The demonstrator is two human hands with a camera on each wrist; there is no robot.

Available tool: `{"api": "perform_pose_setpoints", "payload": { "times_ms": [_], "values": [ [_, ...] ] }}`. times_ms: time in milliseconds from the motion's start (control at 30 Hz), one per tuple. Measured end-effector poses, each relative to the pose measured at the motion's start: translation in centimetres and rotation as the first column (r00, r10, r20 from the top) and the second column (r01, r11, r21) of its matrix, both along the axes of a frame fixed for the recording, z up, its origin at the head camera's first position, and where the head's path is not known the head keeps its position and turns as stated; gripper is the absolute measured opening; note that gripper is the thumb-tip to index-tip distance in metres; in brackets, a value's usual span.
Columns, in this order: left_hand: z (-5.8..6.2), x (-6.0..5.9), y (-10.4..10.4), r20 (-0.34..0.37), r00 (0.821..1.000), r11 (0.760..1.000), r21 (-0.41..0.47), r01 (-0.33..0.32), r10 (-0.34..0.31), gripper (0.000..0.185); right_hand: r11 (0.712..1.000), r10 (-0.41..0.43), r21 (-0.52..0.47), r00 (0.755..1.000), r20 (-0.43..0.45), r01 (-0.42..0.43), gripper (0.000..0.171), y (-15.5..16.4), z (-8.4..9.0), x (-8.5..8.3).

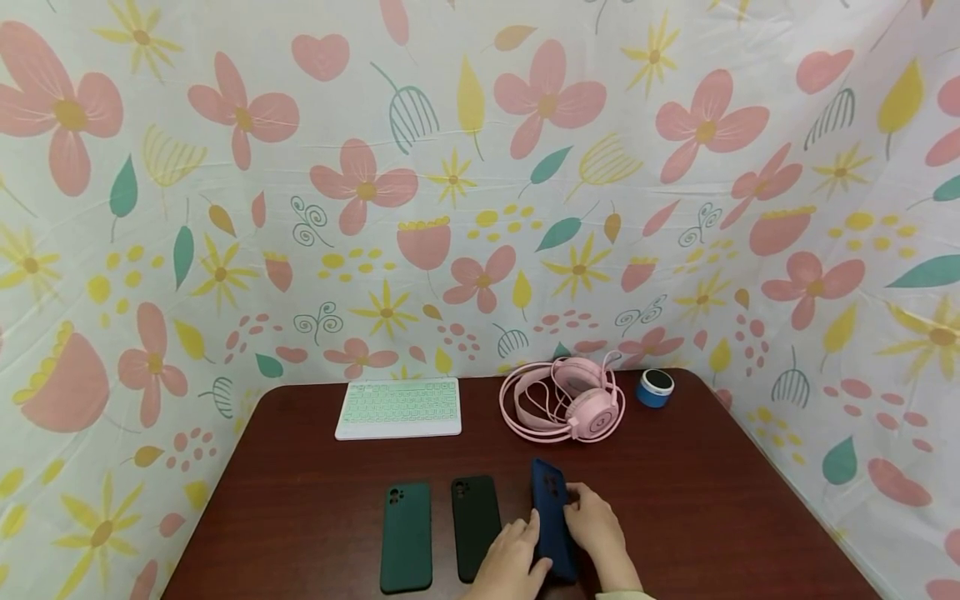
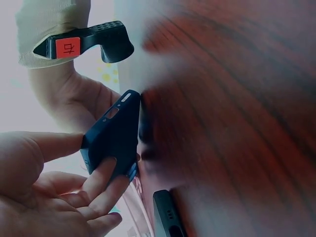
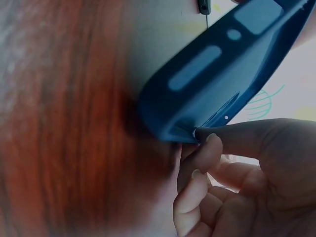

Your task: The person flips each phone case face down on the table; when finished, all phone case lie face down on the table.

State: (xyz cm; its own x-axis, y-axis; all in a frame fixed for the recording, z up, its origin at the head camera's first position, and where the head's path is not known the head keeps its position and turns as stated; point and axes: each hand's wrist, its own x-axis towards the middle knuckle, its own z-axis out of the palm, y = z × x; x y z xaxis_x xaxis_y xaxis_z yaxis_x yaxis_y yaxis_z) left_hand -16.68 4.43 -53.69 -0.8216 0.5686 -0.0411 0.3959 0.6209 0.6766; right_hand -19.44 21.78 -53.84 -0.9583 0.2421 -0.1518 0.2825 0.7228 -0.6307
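Observation:
A dark blue phone case (image 1: 551,517) stands tilted on its long edge on the brown table (image 1: 300,500), near the front. My left hand (image 1: 525,542) pinches its near left side between thumb and fingers (image 2: 101,185). My right hand (image 1: 581,510) holds its right side, with curled fingers (image 3: 207,153) at the case's edge (image 3: 217,84). In the left wrist view the blue case (image 2: 113,140) is raised against the wood. A black case (image 1: 476,525) and a green case (image 1: 406,537) lie flat to its left.
A white keyboard (image 1: 399,407), pink headphones (image 1: 566,400) and a small blue speaker (image 1: 656,387) sit along the table's back edge. Floral cloth (image 1: 480,167) walls the table on three sides. The right wrist carries a black camera mount (image 2: 84,44).

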Motion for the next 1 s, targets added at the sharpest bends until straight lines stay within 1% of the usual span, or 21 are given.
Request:
{"api": "perform_pose_setpoints", "payload": {
  "times_ms": [167,400,567,733,867,1000],
  "values": [
    [0.2,0.2,-0.1,-0.012,1.0,1.0,0.011,0.008,-0.007,0.058,1.0,0.002,-0.001,1.0,0.001,-0.002,0.035,-0.2,0.0,0.1],
    [0.7,0.5,-0.1,-0.065,0.998,1.0,0.006,0.021,-0.021,0.059,1.0,0.009,0.019,0.999,-0.033,-0.009,0.034,-0.5,0.0,0.2],
    [1.0,0.6,-0.1,-0.058,0.998,1.0,0.01,0.02,-0.019,0.059,0.999,0.012,0.039,0.998,-0.065,-0.01,0.033,-0.7,-0.1,0.1],
    [1.2,0.6,-0.1,-0.051,0.998,0.999,0.04,0.024,-0.022,0.059,0.999,0.008,0.032,0.997,-0.073,-0.006,0.032,-0.9,-0.1,0.1],
    [1.3,0.7,-0.1,-0.069,0.997,0.998,0.053,0.033,-0.03,0.059,1.0,-0.003,0.018,0.997,-0.074,0.005,0.031,-1.1,-0.4,0.0],
    [1.4,0.7,-0.2,-0.096,0.995,0.998,0.042,0.041,-0.037,0.058,1.0,0.006,0.019,0.996,-0.086,-0.005,0.03,-1.3,-0.5,0.1]
  ]
}}
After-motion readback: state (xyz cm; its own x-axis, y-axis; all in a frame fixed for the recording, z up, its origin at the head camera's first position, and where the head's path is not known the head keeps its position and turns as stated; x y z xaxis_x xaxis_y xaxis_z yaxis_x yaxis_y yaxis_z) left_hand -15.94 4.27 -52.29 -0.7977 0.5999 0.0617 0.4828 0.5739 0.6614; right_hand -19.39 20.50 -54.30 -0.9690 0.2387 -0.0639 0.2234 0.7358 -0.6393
